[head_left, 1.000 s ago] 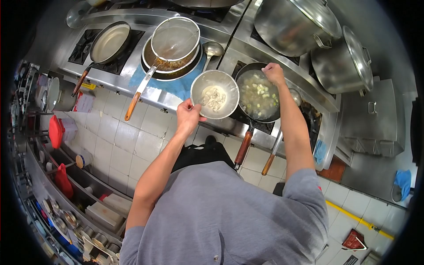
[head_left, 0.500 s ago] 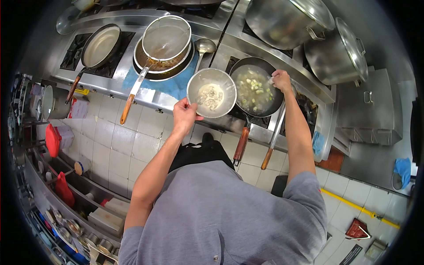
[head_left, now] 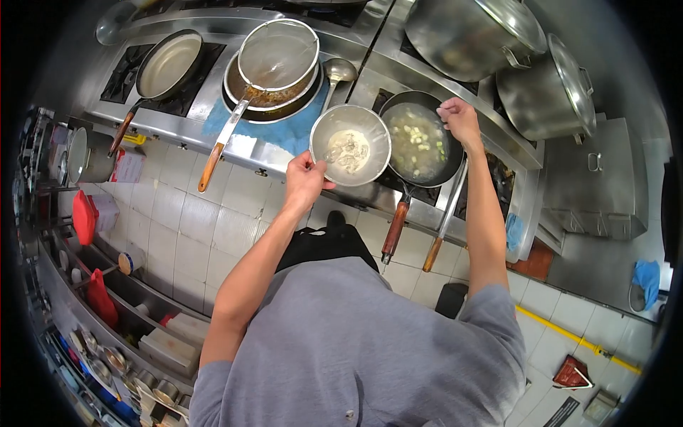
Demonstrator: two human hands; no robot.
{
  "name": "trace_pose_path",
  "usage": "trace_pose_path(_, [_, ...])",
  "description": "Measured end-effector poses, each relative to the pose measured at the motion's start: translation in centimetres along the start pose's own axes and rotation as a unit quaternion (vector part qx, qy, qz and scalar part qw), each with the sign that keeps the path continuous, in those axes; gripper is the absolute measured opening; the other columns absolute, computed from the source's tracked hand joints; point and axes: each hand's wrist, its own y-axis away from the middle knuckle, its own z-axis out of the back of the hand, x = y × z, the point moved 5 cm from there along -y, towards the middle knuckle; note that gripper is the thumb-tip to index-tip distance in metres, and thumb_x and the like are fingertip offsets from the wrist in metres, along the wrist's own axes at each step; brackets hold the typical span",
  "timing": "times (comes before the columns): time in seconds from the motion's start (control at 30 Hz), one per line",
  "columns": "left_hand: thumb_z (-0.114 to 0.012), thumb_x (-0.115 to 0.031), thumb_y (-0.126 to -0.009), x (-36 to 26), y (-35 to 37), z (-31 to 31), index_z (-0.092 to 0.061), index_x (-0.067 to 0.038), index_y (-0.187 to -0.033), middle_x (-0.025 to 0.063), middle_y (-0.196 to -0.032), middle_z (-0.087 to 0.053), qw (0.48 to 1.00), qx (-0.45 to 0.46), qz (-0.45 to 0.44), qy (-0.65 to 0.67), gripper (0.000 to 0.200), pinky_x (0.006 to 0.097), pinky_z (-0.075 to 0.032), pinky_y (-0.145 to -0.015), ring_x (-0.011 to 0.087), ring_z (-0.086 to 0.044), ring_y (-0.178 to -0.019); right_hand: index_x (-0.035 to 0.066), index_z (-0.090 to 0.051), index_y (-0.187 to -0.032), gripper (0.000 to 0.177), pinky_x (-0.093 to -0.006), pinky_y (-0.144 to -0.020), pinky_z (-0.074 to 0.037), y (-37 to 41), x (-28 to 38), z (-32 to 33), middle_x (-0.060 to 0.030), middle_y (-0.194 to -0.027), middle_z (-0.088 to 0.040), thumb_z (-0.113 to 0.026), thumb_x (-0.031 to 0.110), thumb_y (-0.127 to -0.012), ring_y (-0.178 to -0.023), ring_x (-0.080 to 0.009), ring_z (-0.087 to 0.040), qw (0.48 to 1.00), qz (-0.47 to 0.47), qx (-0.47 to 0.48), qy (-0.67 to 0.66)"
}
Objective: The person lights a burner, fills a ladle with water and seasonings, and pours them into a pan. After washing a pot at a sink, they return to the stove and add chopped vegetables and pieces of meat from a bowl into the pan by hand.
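Note:
My left hand (head_left: 306, 181) grips the near left rim of a metal bowl (head_left: 333, 127), thumb on the inside edge. A pale, whitish mixture (head_left: 350, 151) lies in its bottom. Just right of the bowl, a dark frying pan (head_left: 451, 162) with a wooden handle (head_left: 396, 228) sits on a burner, holding cloudy liquid and small pale and green pieces (head_left: 418, 139). Over the pan's far right edge is my right hand (head_left: 461, 122), its fingertips pinched together. What they hold, if anything, is too small to make out.
A sieve (head_left: 279, 53) rests on stacked pans over a blue cloth (head_left: 274, 135), with a ladle (head_left: 340, 70) alongside. Another frying pan (head_left: 168, 67) stands farther left. Two large pots (head_left: 462, 43) are at the back right. A wooden-ended handle (head_left: 445, 220) projects over the stove's front edge.
My right hand has risen slightly above the pan, and the whitish bit at its fingertips no longer shows clearly. My left hand still holds the bowl. The whole view has shifted slightly.

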Motion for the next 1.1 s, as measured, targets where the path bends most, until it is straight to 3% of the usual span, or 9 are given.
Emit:
trace_pose_path(0.13, [-0.055, -0.001, -0.086, 0.5, -0.4, 0.0, -0.057, 0.004, -0.081, 0.0026, -0.070, -0.052, 1.000, 0.005, -0.013, -0.008, 0.008, 0.0246, -0.057, -0.048, 0.0103, -0.056, -0.054, 0.005, -0.064, -0.105, 0.025, -0.0256, -0.073, -0.052, 6.3, 8.8, -6.2, -0.0022, -0.096, -0.066, -0.074, 0.009, -0.082, -0.082, -0.0097, -0.062, 0.965, 0.163, 0.201, -0.033])
trace_pose_path(0.2, [-0.055, -0.001, -0.086, 0.4, -0.3, -0.2, -0.057, 0.003, -0.081, 0.0030, -0.071, -0.053, 1.000, 0.014, -0.016, -0.015, 0.007, 0.0247, -0.057, -0.049, 0.0106, -0.058, -0.055, 0.006, -0.061, -0.114, 0.037, -0.0319, -0.083, -0.052, 9.7, 11.0, -9.8, -0.0098, -0.105, -0.066, -0.074, 0.010, -0.080, -0.093, -0.0201, -0.064, 0.940, 0.204, 0.271, 0.015])
trace_pose_path(0.27, [-0.054, 0.001, -0.085, -0.1, -0.1, -0.6, -0.058, 0.003, -0.083, 0.0035, -0.073, -0.056, 0.999, 0.024, -0.018, -0.021, 0.005, 0.0256, -0.059, -0.052, 0.0103, -0.058, -0.058, 0.007, -0.059, -0.120, 0.045, -0.0386, -0.093, -0.049, 11.4, 10.9, -13.0, -0.0177, -0.112, -0.063, -0.073, 0.010, -0.077, -0.105, -0.0331, -0.062, 0.907, 0.331, 0.217, 0.144])
trace_pose_path(0.47, [-0.054, 0.000, -0.085, 0.1, -0.5, 0.2, -0.057, 0.002, -0.080, 0.0031, -0.072, -0.055, 0.997, 0.014, -0.026, -0.071, 0.006, 0.0254, -0.058, -0.051, 0.0106, -0.058, -0.058, 0.007, -0.060, -0.118, 0.043, -0.0461, -0.093, -0.046, 14.4, 10.3, -18.0, -0.0226, -0.112, -0.061, -0.066, 0.010, -0.075, -0.107, -0.0398, -0.058, 0.912, 0.219, 0.286, 0.199])
trace_pose_path(0.7, [-0.058, -0.004, -0.085, -0.3, 0.4, 0.3, -0.055, 0.004, -0.077, 0.0047, -0.067, -0.053, 0.998, 0.005, -0.040, -0.046, 0.012, 0.0261, -0.052, -0.042, 0.0162, -0.063, -0.052, 0.005, -0.068, -0.099, 0.029, -0.0461, -0.083, -0.049, 14.4, 10.1, -18.6, -0.0238, -0.094, -0.066, -0.060, 0.002, -0.071, -0.094, -0.0396, -0.063, 0.912, 0.230, 0.309, 0.141])
trace_pose_path(0.8, [-0.057, -0.003, -0.085, 0.1, 0.2, 0.6, -0.057, 0.005, -0.080, 0.0048, -0.069, -0.054, 0.999, 0.014, -0.036, -0.036, 0.010, 0.0260, -0.054, -0.043, 0.0153, -0.062, -0.052, 0.004, -0.067, -0.096, 0.024, -0.0351, -0.067, -0.048, 13.4, 9.5, -17.9, -0.0132, -0.077, -0.064, -0.063, 0.003, -0.073, -0.073, -0.0249, -0.062, 0.926, 0.199, 0.310, 0.084])
trace_pose_path(0.9, [-0.056, -0.002, -0.085, 0.3, 0.0, 0.6, -0.059, 0.005, -0.083, 0.0042, -0.071, -0.055, 0.999, 0.020, -0.035, -0.030, 0.008, 0.0258, -0.057, -0.047, 0.0130, -0.060, -0.054, 0.005, -0.066, -0.096, 0.020, -0.0272, -0.064, -0.046, 12.8, 9.7, -16.2, -0.0047, -0.076, -0.061, -0.064, 0.002, -0.076, -0.069, -0.0112, -0.057, 0.936, 0.049, 0.348, 0.014])
trace_pose_path(1.0, [-0.053, 0.001, -0.085, -0.4, 0.2, 0.2, -0.060, 0.005, -0.085, 0.0036, -0.074, -0.057, 0.999, 0.030, -0.031, -0.030, 0.008, 0.0256, -0.060, -0.052, 0.0100, -0.058, -0.057, 0.004, -0.067, -0.096, 0.018, -0.0242, -0.063, -0.045, 12.1, 9.0, -15.7, 0.0005, -0.076, -0.059, -0.064, 0.001, -0.078, -0.069, -0.0067, -0.055, 0.938, 0.034, 0.335, -0.079])
trace_pose_path(1.1, [-0.053, 0.001, -0.085, -0.3, 0.3, -0.3, -0.060, 0.005, -0.087, 0.0036, -0.074, -0.057, 0.999, 0.037, -0.028, -0.027, 0.009, 0.0255, -0.060, -0.052, 0.0100, -0.058, -0.057, 0.001, -0.065, -0.097, 0.018, -0.0274, -0.061, -0.046, 11.9, 9.4, -14.3, -0.0035, -0.074, -0.061, -0.067, 0.006, -0.079, -0.068, -0.0098, -0.058, 0.945, 0.028, 0.313, -0.094])
